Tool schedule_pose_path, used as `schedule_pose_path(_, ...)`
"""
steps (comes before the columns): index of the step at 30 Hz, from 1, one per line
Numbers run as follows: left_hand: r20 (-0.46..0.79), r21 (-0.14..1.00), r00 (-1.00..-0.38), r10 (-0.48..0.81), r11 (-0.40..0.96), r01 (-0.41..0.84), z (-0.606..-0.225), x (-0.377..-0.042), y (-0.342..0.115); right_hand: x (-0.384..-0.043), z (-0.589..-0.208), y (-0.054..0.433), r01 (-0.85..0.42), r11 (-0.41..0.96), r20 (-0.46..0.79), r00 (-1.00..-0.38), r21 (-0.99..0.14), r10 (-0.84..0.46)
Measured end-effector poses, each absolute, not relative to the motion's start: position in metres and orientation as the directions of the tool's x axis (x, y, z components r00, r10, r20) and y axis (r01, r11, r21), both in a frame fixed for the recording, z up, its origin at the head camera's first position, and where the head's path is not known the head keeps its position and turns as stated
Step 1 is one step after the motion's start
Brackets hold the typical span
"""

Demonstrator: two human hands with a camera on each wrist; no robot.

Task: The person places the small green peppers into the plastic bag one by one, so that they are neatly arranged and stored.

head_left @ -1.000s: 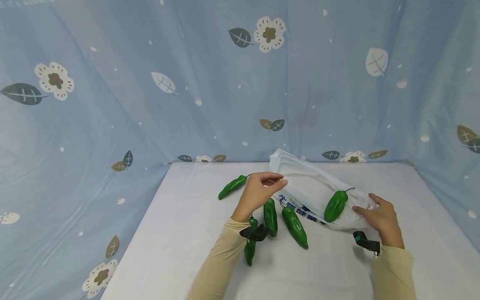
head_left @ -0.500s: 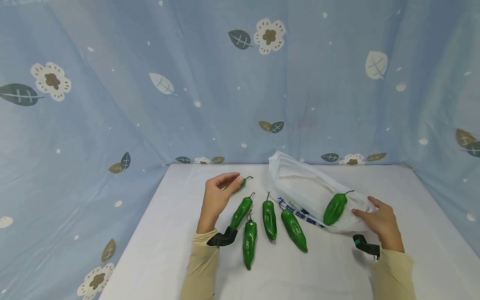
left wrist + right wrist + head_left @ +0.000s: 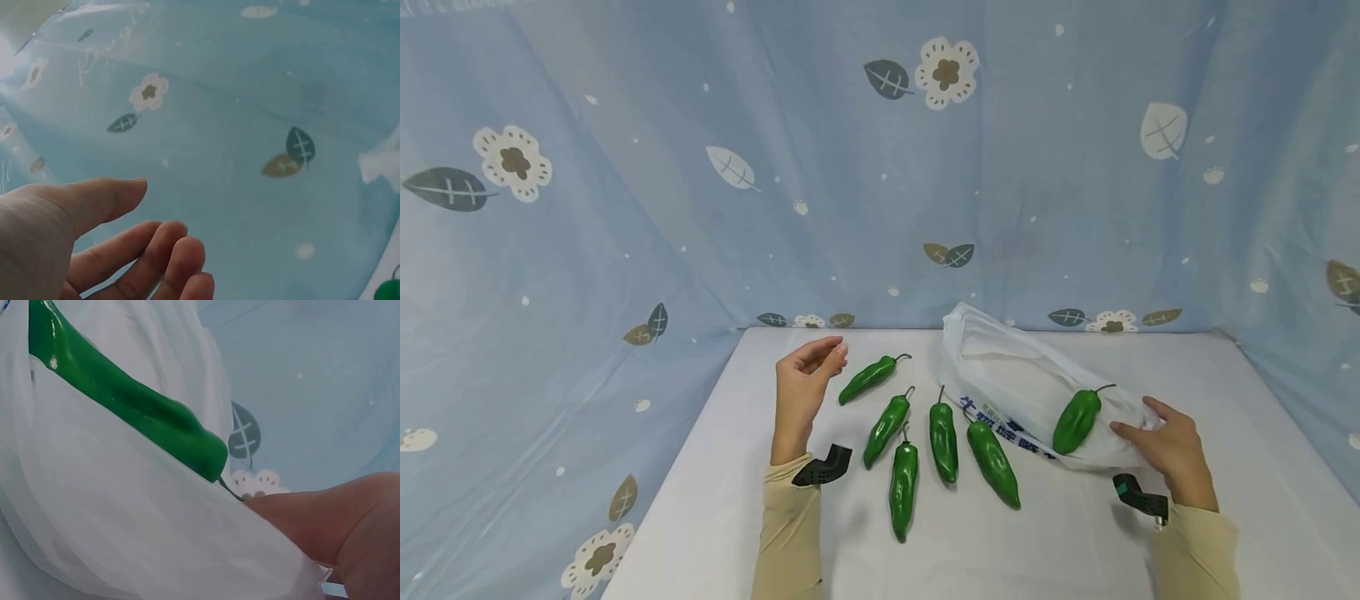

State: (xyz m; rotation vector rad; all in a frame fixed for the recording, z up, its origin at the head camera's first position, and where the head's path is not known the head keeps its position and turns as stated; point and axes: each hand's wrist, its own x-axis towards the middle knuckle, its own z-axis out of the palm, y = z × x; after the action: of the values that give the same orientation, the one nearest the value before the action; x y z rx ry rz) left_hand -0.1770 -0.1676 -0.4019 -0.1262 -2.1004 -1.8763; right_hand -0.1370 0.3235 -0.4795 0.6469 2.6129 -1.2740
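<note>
My left hand (image 3: 800, 396) hovers at the table's far left, its fingers loosely bent with nothing between them. Just right of it lies a green chili pepper (image 3: 868, 377) with a thin curved stem. My right hand (image 3: 1176, 454) pinches the right end of a white plastic bag (image 3: 125, 494) printed with dark blue characters. One larger green pepper (image 3: 1077, 421) lies at the bag; in the right wrist view the white film covers its lower side. Whether it is inside or on a fold, I cannot tell. The right fingertips are partly hidden behind the film.
Several more green peppers lie between the hands, among them one nearest me (image 3: 903, 492) and one beside the bag's lettering (image 3: 993, 464). The white table (image 3: 1037, 558) ends at the back against a blue curtain (image 3: 820, 167) with leaves and flowers.
My left hand has moved left from the bag's left side, past the peppers, to beyond the farthest one. The right hand stays at the bag, and the peppers lie as before.
</note>
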Motion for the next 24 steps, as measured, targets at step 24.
schedule_pose_path(24,0.141,0.987,-0.965,-0.223,0.113,0.118,-0.433,-0.201,-0.176,-0.138,-0.478,0.323,0.458,0.556,-0.337,-0.888,-0.693,0.312)
